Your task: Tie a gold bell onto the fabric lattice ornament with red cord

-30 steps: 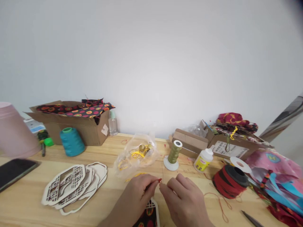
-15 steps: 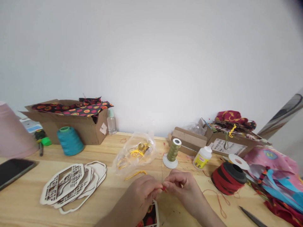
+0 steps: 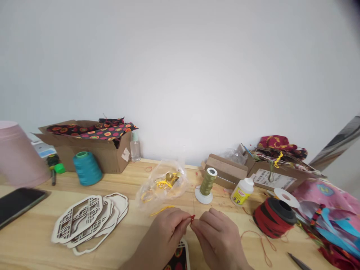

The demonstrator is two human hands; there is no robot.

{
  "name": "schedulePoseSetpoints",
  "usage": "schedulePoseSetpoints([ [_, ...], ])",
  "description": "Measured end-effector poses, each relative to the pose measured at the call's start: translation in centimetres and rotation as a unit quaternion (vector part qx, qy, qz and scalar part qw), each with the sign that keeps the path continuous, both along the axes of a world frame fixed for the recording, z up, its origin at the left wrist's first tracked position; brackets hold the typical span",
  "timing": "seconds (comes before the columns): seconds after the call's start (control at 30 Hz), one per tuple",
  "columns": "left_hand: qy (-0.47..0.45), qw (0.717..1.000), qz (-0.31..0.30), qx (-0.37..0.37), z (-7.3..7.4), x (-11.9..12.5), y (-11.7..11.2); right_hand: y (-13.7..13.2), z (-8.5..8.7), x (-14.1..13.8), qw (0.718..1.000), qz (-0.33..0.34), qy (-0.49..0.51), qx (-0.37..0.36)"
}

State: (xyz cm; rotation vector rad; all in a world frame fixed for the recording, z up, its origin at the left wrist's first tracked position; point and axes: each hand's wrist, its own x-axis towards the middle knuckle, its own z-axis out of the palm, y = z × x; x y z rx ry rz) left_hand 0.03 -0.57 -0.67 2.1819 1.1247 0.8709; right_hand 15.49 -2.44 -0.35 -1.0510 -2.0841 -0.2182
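Note:
My left hand [image 3: 168, 227] is closed, pinching a small red cord [image 3: 192, 218] between thumb and forefinger. Meeting it fingertip to fingertip, my right hand [image 3: 218, 234] is also closed on the cord's other side. Only a short knotted-looking bit shows; fingers hide the rest. A thin thread [image 3: 194, 200] rises from there toward the olive thread spool [image 3: 208, 183]. Below my left hand, partly covered by it, lies a pale-framed panel [image 3: 180, 257] with dark patterned fabric.
Pale cut-out frames [image 3: 81, 221] are stacked at left, near a phone [image 3: 21, 204] and teal thread cone [image 3: 87, 170]. A plastic bag [image 3: 161, 183] lies ahead. A glue bottle [image 3: 242, 191], red ribbon roll [image 3: 274, 217] and scissors tip [image 3: 298, 260] are at right.
My right hand has turned over, its back now facing up and its fingers curled closer to the left fingertips. The red cord stays between both hands. The view has shifted slightly.

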Motion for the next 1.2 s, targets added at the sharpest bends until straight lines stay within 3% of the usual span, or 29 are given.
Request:
schedulePoseSetpoints([
  [0.1,-0.008,1.000,-0.004,-0.010,0.2,0.2,-0.1,-0.1,0.7,0.2,0.998,-0.014,-0.040,0.055],
  [0.2,-0.024,0.999,-0.011,-0.039,0.5,0.2,-0.1,0.0,0.9,0.5,0.999,-0.006,-0.001,0.044],
  [0.3,-0.038,0.996,-0.021,-0.076,0.8,0.1,-0.2,0.2,0.8,0.7,0.992,0.021,0.112,-0.050],
  [0.47,-0.079,0.985,-0.034,-0.147,1.0,-0.1,-0.3,0.3,1.0,0.7,0.935,0.076,0.250,-0.240],
  [0.57,-0.150,0.959,-0.057,-0.231,0.5,0.0,-0.2,0.3,1.4,0.6,0.925,0.082,0.272,-0.253],
  [0.67,-0.233,0.916,-0.089,-0.315,0.0,0.1,0.1,0.3,1.6,0.6,0.924,0.093,0.282,-0.240],
  [0.77,-0.264,0.888,-0.097,-0.364,-0.1,0.1,0.3,0.4,1.6,0.7,0.928,0.096,0.285,-0.219],
  [0.97,-0.241,0.921,-0.056,-0.302,0.2,0.1,-0.1,0.6,1.3,0.8,0.933,0.102,0.285,-0.197],
  [1.1,-0.146,0.968,-0.027,-0.202,0.4,0.0,-0.2,0.6,1.2,0.8,0.937,0.110,0.272,-0.191],
  [1.2,-0.078,0.988,-0.016,-0.136,0.7,-0.1,-0.1,0.5,1.2,0.8,0.938,0.109,0.268,-0.189],
])
